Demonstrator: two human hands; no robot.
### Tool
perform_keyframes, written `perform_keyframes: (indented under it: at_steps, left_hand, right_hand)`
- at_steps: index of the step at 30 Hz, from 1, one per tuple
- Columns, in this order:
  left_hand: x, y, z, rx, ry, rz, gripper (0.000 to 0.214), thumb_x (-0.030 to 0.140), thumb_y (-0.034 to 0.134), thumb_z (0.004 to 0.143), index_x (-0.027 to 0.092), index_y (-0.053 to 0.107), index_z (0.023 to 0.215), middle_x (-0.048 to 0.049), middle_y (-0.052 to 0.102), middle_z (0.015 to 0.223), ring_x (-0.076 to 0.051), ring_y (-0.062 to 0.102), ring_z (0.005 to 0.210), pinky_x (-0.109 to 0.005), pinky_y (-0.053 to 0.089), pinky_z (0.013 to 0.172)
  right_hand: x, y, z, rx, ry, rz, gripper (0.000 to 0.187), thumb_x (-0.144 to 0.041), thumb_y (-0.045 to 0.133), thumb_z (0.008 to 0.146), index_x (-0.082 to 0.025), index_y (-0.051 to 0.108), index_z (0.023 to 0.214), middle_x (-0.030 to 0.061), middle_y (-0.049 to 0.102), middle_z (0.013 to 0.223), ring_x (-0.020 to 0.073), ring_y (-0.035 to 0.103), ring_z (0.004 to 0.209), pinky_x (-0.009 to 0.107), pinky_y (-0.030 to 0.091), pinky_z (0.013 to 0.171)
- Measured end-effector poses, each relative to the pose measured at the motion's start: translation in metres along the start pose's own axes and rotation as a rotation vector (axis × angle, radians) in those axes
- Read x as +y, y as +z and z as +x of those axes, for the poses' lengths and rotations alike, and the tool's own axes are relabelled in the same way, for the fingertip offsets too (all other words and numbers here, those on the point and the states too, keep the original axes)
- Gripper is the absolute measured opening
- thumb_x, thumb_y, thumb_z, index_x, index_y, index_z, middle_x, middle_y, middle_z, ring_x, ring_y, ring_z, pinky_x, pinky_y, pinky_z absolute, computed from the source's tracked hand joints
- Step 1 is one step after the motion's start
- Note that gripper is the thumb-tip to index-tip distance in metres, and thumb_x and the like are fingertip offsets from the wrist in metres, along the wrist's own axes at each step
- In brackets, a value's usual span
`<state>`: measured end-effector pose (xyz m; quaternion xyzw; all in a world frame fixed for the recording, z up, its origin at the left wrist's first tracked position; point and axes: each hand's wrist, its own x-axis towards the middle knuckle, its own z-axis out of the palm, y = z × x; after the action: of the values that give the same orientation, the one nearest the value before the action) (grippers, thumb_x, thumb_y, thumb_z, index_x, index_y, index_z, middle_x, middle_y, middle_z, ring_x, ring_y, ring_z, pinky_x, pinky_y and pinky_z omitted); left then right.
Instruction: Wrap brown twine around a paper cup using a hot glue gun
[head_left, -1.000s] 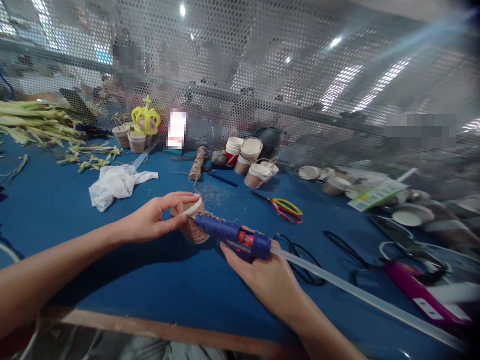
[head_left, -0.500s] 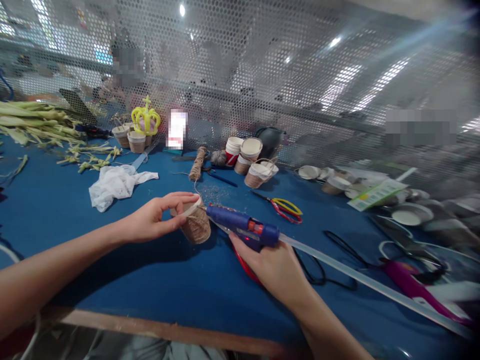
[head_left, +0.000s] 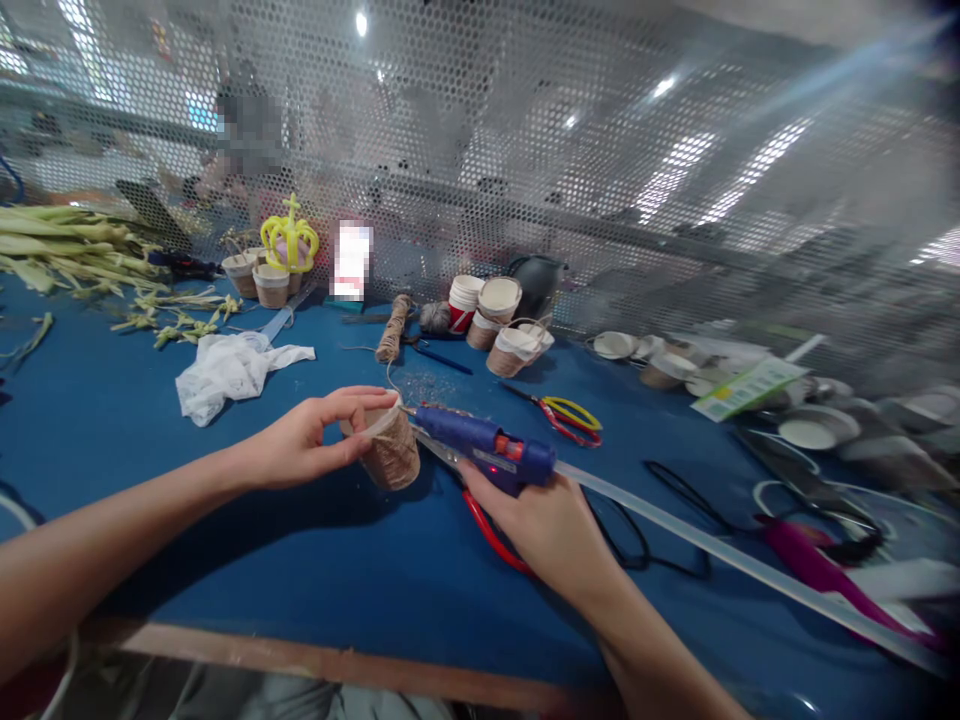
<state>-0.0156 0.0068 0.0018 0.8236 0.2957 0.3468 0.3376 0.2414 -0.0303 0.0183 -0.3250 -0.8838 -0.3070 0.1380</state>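
My left hand (head_left: 319,437) pinches the rim of a small cup (head_left: 393,455) wrapped in brown twine, which leans to one side above the blue table. In my right hand (head_left: 551,525) is a blue hot glue gun (head_left: 480,445), its small red light lit and a long clear glue stick (head_left: 675,525) jutting from the back. The gun's nozzle meets the cup near its upper edge. A strand of twine runs from the cup up to a twine spool (head_left: 393,330). Red-handled scissors (head_left: 495,535) lie partly hidden beneath the gun and my right hand.
Yellow-and-red-handled scissors (head_left: 562,413) lie right of centre. Wrapped cups (head_left: 514,350) stand at the back, with more cups (head_left: 817,428) on the right. A purple glue gun (head_left: 814,565) rests at right. White crumpled cloth (head_left: 225,375) and pale husks (head_left: 67,240) are at left, before a perforated metal screen (head_left: 450,130).
The glue gun's nozzle has shifted slightly up along the cup towards its rim, and more of the red-handled scissors shows. Both hands keep their holds.
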Motion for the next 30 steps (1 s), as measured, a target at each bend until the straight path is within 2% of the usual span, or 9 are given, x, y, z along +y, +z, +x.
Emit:
perform_keyframes:
  at_steps: [4,8,13,18,24,30]
  left_hand:
    - [0.0,0.001,0.0,0.01,-0.007,0.0,0.02,0.025,0.047,0.086,0.016,0.048,0.069,-0.0121,0.051,0.132,-0.022,0.039,0.128,-0.037,0.033,0.104]
    - [0.0,0.001,0.0,0.011,-0.018,-0.01,0.019,0.024,0.047,0.086,0.016,0.047,0.068,-0.0129,0.05,0.132,-0.022,0.038,0.129,-0.037,0.033,0.104]
    - [-0.002,0.001,0.0,0.005,-0.013,-0.016,0.019,0.023,0.048,0.086,0.016,0.046,0.068,-0.0128,0.05,0.132,-0.021,0.038,0.129,-0.037,0.032,0.104]
    - [-0.002,0.0,-0.001,0.008,-0.015,-0.013,0.02,0.024,0.048,0.086,0.017,0.045,0.068,-0.0126,0.049,0.133,-0.021,0.037,0.129,-0.037,0.032,0.105]
    - [0.001,0.0,0.0,0.004,-0.024,0.005,0.019,0.024,0.047,0.086,0.017,0.045,0.068,-0.0131,0.049,0.133,-0.021,0.037,0.129,-0.038,0.032,0.105]
    - [0.0,0.0,0.0,0.005,-0.017,0.011,0.019,0.023,0.047,0.086,0.017,0.045,0.068,-0.0138,0.049,0.133,-0.021,0.038,0.129,-0.039,0.032,0.105]
  right_hand:
    - [-0.002,-0.002,-0.003,0.038,-0.021,0.065,0.039,-0.007,0.035,0.084,-0.013,0.072,0.09,0.0139,0.07,0.07,0.0294,0.066,0.061,0.038,0.049,0.056]
    - [-0.005,-0.004,0.0,0.049,-0.015,0.078,0.039,-0.004,0.036,0.081,-0.012,0.073,0.088,0.0165,0.07,0.071,0.0335,0.066,0.062,0.041,0.05,0.051]
    - [-0.008,-0.013,0.008,0.014,-0.028,0.077,0.041,-0.003,0.034,0.08,-0.012,0.073,0.076,0.0133,0.068,0.06,0.0293,0.064,0.052,0.039,0.051,0.046]
    - [-0.012,-0.011,0.006,0.02,-0.086,0.052,0.041,0.0,0.036,0.074,-0.013,0.073,0.084,0.0146,0.07,0.068,0.0296,0.066,0.059,0.04,0.053,0.052]
    - [-0.015,-0.005,-0.001,0.0,-0.049,0.029,0.034,-0.006,0.046,0.074,-0.018,0.073,0.09,0.0126,0.071,0.074,0.0271,0.066,0.063,0.038,0.053,0.056]
    - [-0.019,-0.004,0.0,-0.035,0.001,0.135,0.034,-0.005,0.048,0.073,-0.019,0.072,0.092,0.0098,0.071,0.075,0.0259,0.066,0.066,0.037,0.053,0.059]
